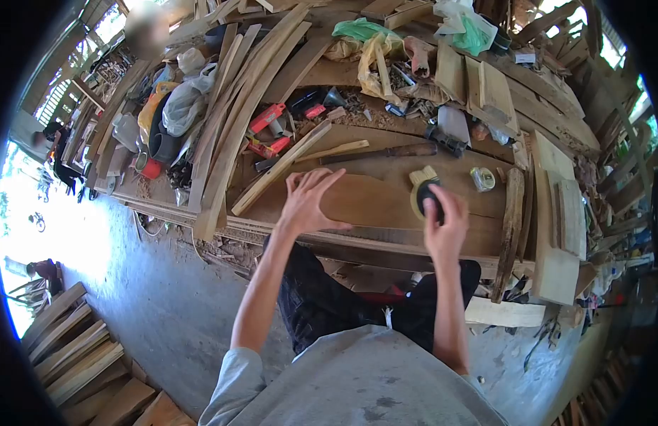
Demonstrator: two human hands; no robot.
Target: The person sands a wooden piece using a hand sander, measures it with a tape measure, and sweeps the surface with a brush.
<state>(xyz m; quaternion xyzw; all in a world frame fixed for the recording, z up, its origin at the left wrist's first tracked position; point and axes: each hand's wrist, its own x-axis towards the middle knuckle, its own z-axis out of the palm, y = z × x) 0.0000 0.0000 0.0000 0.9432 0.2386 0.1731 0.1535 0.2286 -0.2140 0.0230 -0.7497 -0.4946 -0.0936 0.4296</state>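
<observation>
My left hand (pixel 309 204) is over the brown wooden board (pixel 272 195) at the bench front, its fingers spread and slightly curved. Its thumb points right, near the board's front edge. My right hand (pixel 448 219) grips a round black pad with a tan rim (pixel 429 199), thumb and fingers around it. Just behind the pad lies a small pale wooden block (pixel 423 175). A long tool with a wooden handle (pixel 410 150) rests further back. Beside my left hand, a narrow wooden strip (pixel 283 167) lies slanted across the bench.
A clear roll of tape (pixel 483 179) and a rough stick (pixel 511 231) are at the right. Long planks (pixel 251 106) run along the left. Red boxes (pixel 267 118), plastic bags (pixel 187 106) and wood scraps crowd the back. More planks (pixel 80 348) lie on the floor.
</observation>
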